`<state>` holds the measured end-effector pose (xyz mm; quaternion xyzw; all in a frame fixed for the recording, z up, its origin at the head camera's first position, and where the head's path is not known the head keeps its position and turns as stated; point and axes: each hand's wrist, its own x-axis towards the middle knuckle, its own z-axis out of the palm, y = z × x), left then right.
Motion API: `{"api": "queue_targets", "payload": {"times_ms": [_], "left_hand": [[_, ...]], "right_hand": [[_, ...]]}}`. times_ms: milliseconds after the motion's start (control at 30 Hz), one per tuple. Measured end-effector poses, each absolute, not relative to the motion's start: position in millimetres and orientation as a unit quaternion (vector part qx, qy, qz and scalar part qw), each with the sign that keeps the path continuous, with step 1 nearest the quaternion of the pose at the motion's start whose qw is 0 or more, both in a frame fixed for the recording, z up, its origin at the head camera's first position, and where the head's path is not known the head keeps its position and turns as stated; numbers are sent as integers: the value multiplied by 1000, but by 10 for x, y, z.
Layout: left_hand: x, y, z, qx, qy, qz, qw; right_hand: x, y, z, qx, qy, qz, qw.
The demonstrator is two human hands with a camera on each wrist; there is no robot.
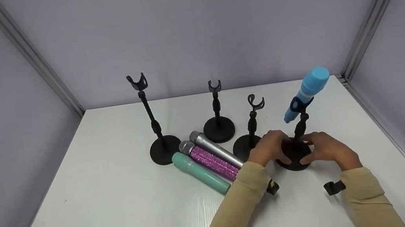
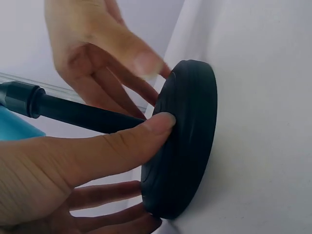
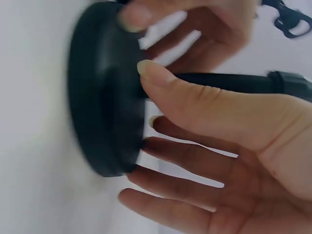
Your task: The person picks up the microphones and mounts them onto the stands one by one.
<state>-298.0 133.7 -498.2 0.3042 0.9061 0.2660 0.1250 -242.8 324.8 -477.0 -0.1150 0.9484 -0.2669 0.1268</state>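
Observation:
A black microphone stand point(image 1: 300, 128) stands at the right of the table, its clip cradling a tilted blue microphone point(image 1: 314, 82). My left hand point(image 1: 269, 148) holds the stand's round base point(image 2: 187, 141) from the left, thumb on its upper face and fingers by the rim. From the other side my right hand point(image 1: 326, 148) holds the same base, thumb at the upper face and fingers spread along the edge. The base is upright at the table surface. Just left of my left hand, another black stand point(image 1: 252, 124) has a bare clip, its base partly hidden by that hand.
Silver point(image 1: 215, 149), pink glitter point(image 1: 213, 162) and teal point(image 1: 201, 173) microphones lie side by side on the white table point(image 1: 112, 205), partly under my left forearm. Two more black stands with bare clips, one tall point(image 1: 150, 115) and one short point(image 1: 219, 127), stand behind them. Grey walls enclose the table.

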Motion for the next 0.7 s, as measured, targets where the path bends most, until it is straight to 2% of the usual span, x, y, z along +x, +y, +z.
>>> {"api": "queue_targets", "payload": {"times_ms": [433, 700], "left_hand": [[-2945, 1361, -4997, 307, 903, 267, 136], [-3033, 1367, -5008, 324, 893, 286, 125]], "right_hand": [[-2403, 3195, -4967, -114, 957, -258, 65], [-2500, 3213, -4924, -108, 963, -237, 64]]}}
